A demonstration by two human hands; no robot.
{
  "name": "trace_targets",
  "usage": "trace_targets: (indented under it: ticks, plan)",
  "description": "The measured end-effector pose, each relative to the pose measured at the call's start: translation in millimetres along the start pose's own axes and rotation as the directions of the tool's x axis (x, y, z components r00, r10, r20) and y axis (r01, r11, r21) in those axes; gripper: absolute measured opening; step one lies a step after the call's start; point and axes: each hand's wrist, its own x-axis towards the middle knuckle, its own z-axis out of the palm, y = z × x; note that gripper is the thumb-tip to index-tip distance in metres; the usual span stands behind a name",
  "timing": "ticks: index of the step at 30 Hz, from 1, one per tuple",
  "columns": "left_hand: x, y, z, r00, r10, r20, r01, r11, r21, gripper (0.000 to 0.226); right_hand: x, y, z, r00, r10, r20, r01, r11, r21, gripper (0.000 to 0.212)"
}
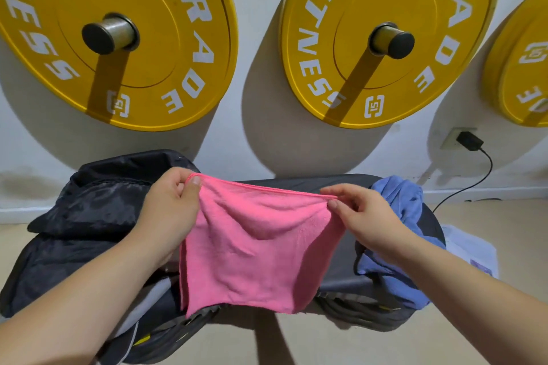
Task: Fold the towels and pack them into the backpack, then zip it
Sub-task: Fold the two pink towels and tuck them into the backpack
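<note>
A pink towel [255,249] hangs doubled over in front of me, held up by its top edge. My left hand [170,204] pinches the top left corner and my right hand [366,216] pinches the top right corner. A black backpack [80,216] lies on the left of a dark bench, its flap raised behind my left hand. A crumpled blue towel [397,201] lies on the right end of the bench, partly behind my right forearm.
The dark padded bench [341,184] stands against a white wall. Yellow weight plates [139,38] hang on wall pegs above it. A black charger [470,141] is plugged in at the right, its cable running down. A white bag [471,249] lies on the floor.
</note>
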Motion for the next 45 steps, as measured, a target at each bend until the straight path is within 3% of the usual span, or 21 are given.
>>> trace_targets:
  ticks: [4, 9, 11, 18, 21, 23, 25, 28, 30, 33, 36, 38, 41, 43, 45]
  plan:
    - [8, -13, -2, 0.996, -0.089, -0.005, 0.088, 0.996, -0.025, 0.017, -1, -12, -10, 0.999, -0.019, -0.026, 0.025, 0.971, 0.237, 0.015]
    - [7, -12, -1, 0.996, -0.093, 0.015, 0.093, 0.996, -0.002, 0.017, -1, -18, -23, 0.998, 0.006, -0.070, 0.015, 0.957, 0.291, 0.014]
    - [6, -11, -2, 0.996, -0.085, 0.034, 0.085, 0.996, 0.000, 0.016, -2, -17, -27, 0.995, 0.029, -0.098, -0.003, 0.967, 0.253, 0.016]
    - [2, -5, -5, 0.993, -0.056, 0.108, 0.056, 0.998, 0.002, 0.016, 2, -10, -32, 0.991, 0.119, -0.068, -0.128, 0.982, -0.139, 0.017]
    - [2, 2, -7, 0.994, -0.018, 0.105, 0.015, 1.000, 0.027, 0.015, 3, -11, -35, 0.985, 0.164, -0.059, -0.172, 0.971, -0.168, 0.012]
    - [1, 8, -9, 0.995, 0.010, 0.098, -0.012, 1.000, 0.027, 0.015, 3, -11, -37, 0.983, 0.162, -0.091, -0.165, 0.986, -0.027, 0.014]
    - [-1, 16, -14, 0.995, 0.038, 0.087, -0.040, 0.999, 0.016, 0.014, 4, -13, -40, 0.982, 0.148, -0.115, -0.118, 0.965, 0.236, 0.023]
    - [-6, 28, -22, 0.993, 0.085, 0.076, -0.085, 0.996, -0.008, 0.014, 5, -21, -43, 0.984, 0.176, -0.032, -0.128, 0.819, 0.559, 0.027]
    - [-8, 34, -23, 0.992, 0.093, 0.084, -0.093, 0.996, 0.007, 0.014, 4, -24, -45, 0.977, 0.213, -0.022, -0.153, 0.766, 0.624, 0.027]
    - [-9, 38, -23, 0.991, 0.035, 0.128, -0.037, 0.999, 0.017, 0.016, 4, -24, -48, 0.963, 0.264, -0.053, -0.183, 0.785, 0.592, 0.024]
    - [-4, 33, -22, 0.981, -0.044, 0.191, 0.046, 0.999, -0.002, 0.019, 4, -24, -52, 0.945, 0.319, 0.075, -0.310, 0.795, 0.521, 0.019]
    - [-2, 25, -19, 0.965, -0.095, 0.245, 0.095, 0.995, 0.015, 0.017, 2, -20, -52, 0.917, 0.354, 0.186, -0.399, 0.835, 0.379, 0.017]
    - [-1, 13, -16, 0.944, -0.120, 0.307, 0.077, 0.986, 0.147, 0.019, -3, -12, -52, 0.874, 0.424, 0.239, -0.461, 0.879, 0.126, 0.015]
    - [-3, 10, -15, 0.899, -0.183, 0.398, 0.120, 0.977, 0.178, 0.024, -6, -11, -56, 0.812, 0.461, 0.358, -0.512, 0.857, 0.056, 0.015]
    - [-8, 10, -15, 0.831, -0.252, 0.496, 0.168, 0.964, 0.208, 0.027, -10, -13, -61, 0.703, 0.485, 0.520, -0.538, 0.841, -0.057, 0.016]
